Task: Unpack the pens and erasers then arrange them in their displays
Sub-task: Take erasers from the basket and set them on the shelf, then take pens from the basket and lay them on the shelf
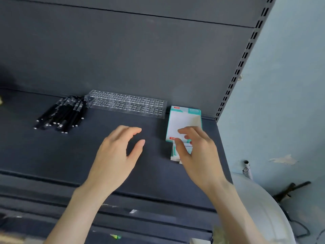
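A heap of black pens (61,114) lies on the dark shelf (88,155) at the left. Beside it, against the back panel, stands a clear acrylic pen display (126,103) with rows of holes. At the right sits a white and teal eraser box (183,120), its front flap (173,152) folded down onto the shelf. My right hand (195,152) is over the box's near end, thumb on the flap and fingers curled at the opening. My left hand (119,148) hovers above the shelf's middle, fingers relaxed, holding nothing.
A slotted upright (246,55) runs up the shelf's right end beside a pale blue wall (290,85). A white rounded object (263,212) stands below right. More dark shelf edges (140,213) lie below the front lip.
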A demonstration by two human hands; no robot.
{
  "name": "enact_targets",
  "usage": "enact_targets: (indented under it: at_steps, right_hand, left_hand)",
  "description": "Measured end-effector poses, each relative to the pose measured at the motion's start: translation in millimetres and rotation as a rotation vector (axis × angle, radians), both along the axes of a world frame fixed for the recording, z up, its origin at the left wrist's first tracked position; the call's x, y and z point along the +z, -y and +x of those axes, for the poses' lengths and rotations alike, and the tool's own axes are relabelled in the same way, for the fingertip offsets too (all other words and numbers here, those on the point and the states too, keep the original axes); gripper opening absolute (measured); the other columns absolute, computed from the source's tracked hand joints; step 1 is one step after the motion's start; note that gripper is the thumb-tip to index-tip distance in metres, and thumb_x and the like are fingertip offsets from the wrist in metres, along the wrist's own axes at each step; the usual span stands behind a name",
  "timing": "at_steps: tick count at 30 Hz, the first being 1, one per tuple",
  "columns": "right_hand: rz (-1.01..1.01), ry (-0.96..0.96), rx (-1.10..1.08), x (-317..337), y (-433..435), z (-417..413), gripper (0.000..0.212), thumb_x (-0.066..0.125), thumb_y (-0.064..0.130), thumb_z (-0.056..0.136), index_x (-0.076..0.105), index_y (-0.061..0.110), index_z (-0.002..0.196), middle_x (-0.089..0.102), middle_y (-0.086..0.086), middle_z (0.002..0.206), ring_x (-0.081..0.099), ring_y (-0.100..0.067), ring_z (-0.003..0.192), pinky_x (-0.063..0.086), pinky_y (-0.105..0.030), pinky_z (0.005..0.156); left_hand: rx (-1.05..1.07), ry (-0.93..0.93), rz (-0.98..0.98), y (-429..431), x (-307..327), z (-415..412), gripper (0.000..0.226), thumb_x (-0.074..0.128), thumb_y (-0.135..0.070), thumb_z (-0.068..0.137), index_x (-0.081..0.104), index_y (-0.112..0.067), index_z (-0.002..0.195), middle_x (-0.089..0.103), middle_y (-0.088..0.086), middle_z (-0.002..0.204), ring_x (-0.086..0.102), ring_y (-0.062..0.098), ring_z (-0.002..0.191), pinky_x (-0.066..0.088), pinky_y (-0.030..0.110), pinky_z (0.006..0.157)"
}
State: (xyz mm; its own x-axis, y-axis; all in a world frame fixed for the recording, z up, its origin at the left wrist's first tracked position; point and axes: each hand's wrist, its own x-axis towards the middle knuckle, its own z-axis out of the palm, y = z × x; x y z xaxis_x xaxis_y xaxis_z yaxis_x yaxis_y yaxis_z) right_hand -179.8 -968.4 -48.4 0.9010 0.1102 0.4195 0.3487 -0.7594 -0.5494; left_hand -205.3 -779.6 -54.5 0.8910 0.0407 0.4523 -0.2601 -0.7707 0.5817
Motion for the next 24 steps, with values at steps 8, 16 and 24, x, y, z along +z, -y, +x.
enact_targets:
  at_steps: [8, 16, 24]
  right_hand:
    - [-0.02, 0.033, 0.135, -11, -124, -29, 0.027, 0.055, 0.024, 0.092, 0.062, 0.014, 0.116, 0.058, 0.003, 0.122, 0.05, -0.021, 0.108, 0.04, -0.027, 0.087]
    - [0.0, -0.071, 0.279, -47, -300, -81, 0.028, 0.053, 0.025, 0.094, 0.06, 0.016, 0.119, 0.055, 0.008, 0.127, 0.046, -0.016, 0.112, 0.029, -0.012, 0.089]
    - [-0.01, -0.072, 0.371, -29, -413, -62, 0.029, 0.052, 0.028, 0.094, 0.058, 0.018, 0.121, 0.054, 0.011, 0.127, 0.046, -0.01, 0.109, 0.04, -0.018, 0.083]
  left_hand:
    - [0.139, -0.006, 0.077, -120, -5, -61, 0.035, 0.063, -0.024, 0.088, 0.061, -0.013, 0.12, 0.062, -0.002, 0.114, 0.06, 0.021, 0.096, 0.046, 0.044, 0.089]
    - [0.236, -0.1, 0.124, -289, -28, -131, 0.036, 0.063, -0.025, 0.084, 0.063, -0.01, 0.116, 0.065, 0.002, 0.106, 0.053, 0.014, 0.063, 0.049, 0.044, 0.076]
    - [0.285, -0.084, 0.122, -401, -15, -122, 0.042, 0.055, -0.033, 0.083, 0.064, -0.007, 0.114, 0.066, 0.007, 0.106, 0.065, 0.03, 0.096, 0.052, 0.055, 0.081]
